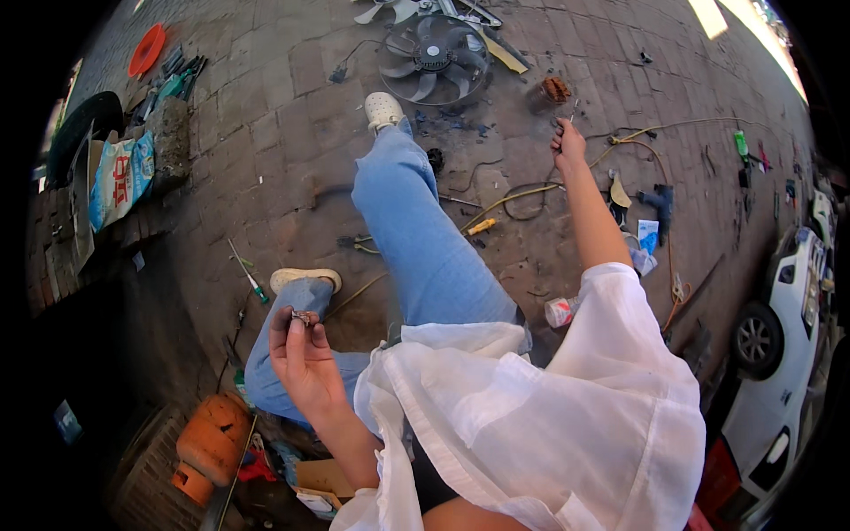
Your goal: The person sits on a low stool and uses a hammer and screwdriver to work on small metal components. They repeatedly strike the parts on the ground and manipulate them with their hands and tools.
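My left hand (303, 358) is raised over my bent left leg. Its fingertips and thumb pinch a small, dark metallic part (305, 317), whose exact kind I cannot make out. My right arm reaches far forward. In a closed grip, my right hand (567, 144) has a thin metal tool (575, 111), its tip pointing up beside a jar (537, 99) on the paving. Reddish-brown paste (556, 89) shows at the jar's mouth. A small gap appears between tool and jar.
A black radiator fan (433, 58) lies ahead of my foot. Yellow cable (637, 137), a yellow-handled screwdriver (481, 227) and a power tool (658, 205) lie to the right. An orange gas cylinder (215, 434) is at lower left, a white car (784, 327) at far right.
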The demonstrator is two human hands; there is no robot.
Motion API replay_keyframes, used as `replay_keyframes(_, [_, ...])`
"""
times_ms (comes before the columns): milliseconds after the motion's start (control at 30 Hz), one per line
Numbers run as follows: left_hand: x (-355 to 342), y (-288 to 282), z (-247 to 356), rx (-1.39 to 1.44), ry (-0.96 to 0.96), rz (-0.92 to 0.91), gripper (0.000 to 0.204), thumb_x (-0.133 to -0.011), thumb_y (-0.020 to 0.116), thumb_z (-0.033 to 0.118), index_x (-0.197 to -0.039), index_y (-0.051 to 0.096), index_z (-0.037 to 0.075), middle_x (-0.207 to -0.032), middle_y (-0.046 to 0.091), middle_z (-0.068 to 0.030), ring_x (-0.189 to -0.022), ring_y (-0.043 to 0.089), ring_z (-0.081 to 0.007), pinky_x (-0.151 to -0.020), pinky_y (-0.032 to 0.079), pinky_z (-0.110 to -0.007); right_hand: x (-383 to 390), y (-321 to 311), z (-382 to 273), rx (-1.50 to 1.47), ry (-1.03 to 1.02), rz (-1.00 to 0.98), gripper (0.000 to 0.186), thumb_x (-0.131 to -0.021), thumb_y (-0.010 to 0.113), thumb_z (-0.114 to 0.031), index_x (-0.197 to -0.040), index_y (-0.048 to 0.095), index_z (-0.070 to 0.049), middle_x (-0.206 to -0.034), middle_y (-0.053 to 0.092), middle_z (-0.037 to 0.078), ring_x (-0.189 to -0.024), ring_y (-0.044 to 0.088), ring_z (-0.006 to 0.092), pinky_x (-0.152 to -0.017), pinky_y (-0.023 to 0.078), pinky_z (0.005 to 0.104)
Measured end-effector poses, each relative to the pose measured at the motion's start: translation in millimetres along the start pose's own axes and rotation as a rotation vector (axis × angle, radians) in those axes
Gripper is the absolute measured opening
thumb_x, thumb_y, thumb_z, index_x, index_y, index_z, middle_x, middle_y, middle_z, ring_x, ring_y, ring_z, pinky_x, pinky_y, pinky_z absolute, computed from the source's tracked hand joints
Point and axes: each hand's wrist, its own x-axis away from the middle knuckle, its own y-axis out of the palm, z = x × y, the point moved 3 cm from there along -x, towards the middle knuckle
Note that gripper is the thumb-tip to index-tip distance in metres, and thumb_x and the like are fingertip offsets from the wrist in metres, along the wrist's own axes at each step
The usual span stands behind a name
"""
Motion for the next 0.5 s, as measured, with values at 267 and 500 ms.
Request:
replay_keyframes(267, [-95,0,-43,-0.102,-0.175,0.194,0.020,-0.088,0.057,-0.001,-0.109,0.058,0.000,-0.091,0.063,-0.0080,-0.085,0.062,-0.0148,-0.075,0.053,-0.023,-145,-10,6,0.257,-0.117,0.347,0.018,-0.079,0.067,-0.012,-0.085,0.053,-0.003,-0.063,0.048,0.003,-0.044,0.039,0.0104,-0.039,0.030,0.0265])
replay_keyframes(500, [-142,-14,-53,-0.157,-0.204,0.266,0.020,-0.089,0.056,0.001,-0.110,0.057,-0.001,-0.093,0.062,-0.0084,-0.087,0.061,-0.0153,-0.075,0.052,-0.023,-206,-37,5,0.530,-0.160,0.516,0.025,-0.076,0.074,-0.011,-0.091,0.056,-0.002,-0.065,0.050,0.002,-0.044,0.039,0.0103,-0.038,0.029,0.0264])
